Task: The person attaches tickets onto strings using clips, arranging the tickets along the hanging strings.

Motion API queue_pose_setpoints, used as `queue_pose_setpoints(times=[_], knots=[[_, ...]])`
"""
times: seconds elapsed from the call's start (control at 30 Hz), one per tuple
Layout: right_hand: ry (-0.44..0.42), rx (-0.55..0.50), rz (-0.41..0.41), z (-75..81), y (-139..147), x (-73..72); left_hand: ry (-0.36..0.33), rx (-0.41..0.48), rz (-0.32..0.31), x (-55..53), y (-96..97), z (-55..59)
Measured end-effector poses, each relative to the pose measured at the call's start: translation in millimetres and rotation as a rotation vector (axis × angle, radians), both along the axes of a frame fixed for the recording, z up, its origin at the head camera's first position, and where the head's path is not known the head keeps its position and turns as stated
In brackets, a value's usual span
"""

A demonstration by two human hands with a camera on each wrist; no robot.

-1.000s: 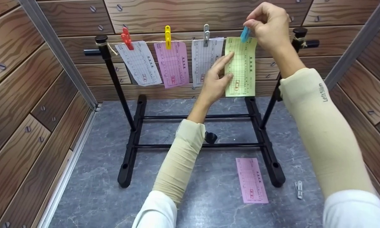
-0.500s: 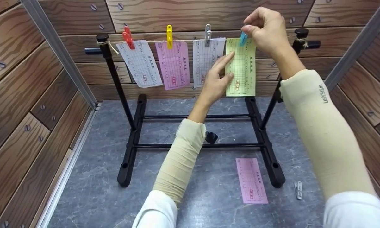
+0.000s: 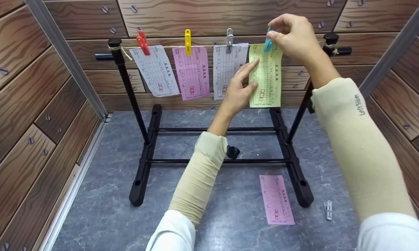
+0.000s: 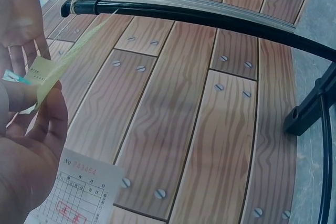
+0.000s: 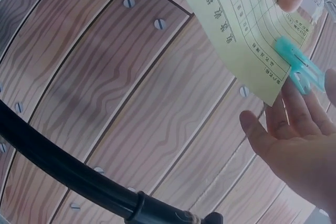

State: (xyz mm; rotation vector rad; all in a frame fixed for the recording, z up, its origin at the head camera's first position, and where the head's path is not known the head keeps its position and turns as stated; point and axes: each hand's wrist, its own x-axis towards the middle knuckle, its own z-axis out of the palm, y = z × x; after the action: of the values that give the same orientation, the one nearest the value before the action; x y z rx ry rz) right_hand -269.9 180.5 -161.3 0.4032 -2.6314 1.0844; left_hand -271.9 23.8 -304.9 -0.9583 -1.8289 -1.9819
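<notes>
A pale green receipt slip (image 3: 265, 80) hangs at the right end of the cord, under a blue clothespin (image 3: 268, 40). My right hand (image 3: 294, 36) pinches that clothespin between thumb and forefinger at the slip's top edge. My left hand (image 3: 239, 89) holds the same slip by its left edge, forefinger and thumb lying over the printed face. From the left wrist view, the slip (image 4: 65, 66) appears nearly edge-on, with curled fingers (image 4: 52, 111) on its other side. In the right wrist view the clothespin (image 5: 299, 64) sits at the slip's edge, one fingertip resting on the print.
A black rack (image 3: 150, 153) carries the cord. Along it hang a white slip (image 3: 155, 71) with a red clothespin (image 3: 142, 42), a pink slip (image 3: 192, 73) with a yellow one, and another white slip (image 3: 226, 62) with a grey one. Below lie a pink slip (image 3: 276, 199) and a grey clothespin (image 3: 328, 210).
My right hand has come down slightly, and the blue clothespin stands more upright over the green slip's top edge. My left hand stays at the slip's left edge.
</notes>
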Motion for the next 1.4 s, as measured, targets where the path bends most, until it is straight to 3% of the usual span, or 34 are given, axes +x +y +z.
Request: queue_pose_setpoints(times=[0.37,0.57,0.8,0.97,1.13,1.4], knots=[[-0.006,0.018,-0.006,-0.6,3.0,4.3,0.031,-0.06,0.046,0.5,-1.6,-7.2],[0.068,-0.057,-0.039,-2.8,9.0,9.0,0.052,-0.029,0.021,0.4,-3.6,-16.5],[0.174,-0.192,-0.047,-8.0,19.2,21.4,0.03,-0.038,0.022,1.5,-5.6,-27.6],[0.267,-0.254,-0.028,-16.2,27.2,33.1,0.025,-0.028,0.009,4.9,-6.5,-33.7],[0.311,-0.308,-0.012,-28.9,37.9,49.0,-0.01,-0.041,-0.011,15.8,-10.2,-35.0],[0.386,-0.343,-0.005,-59.6,59.7,74.7,-0.08,-0.031,-0.014,7.0,-13.1,-65.2]])
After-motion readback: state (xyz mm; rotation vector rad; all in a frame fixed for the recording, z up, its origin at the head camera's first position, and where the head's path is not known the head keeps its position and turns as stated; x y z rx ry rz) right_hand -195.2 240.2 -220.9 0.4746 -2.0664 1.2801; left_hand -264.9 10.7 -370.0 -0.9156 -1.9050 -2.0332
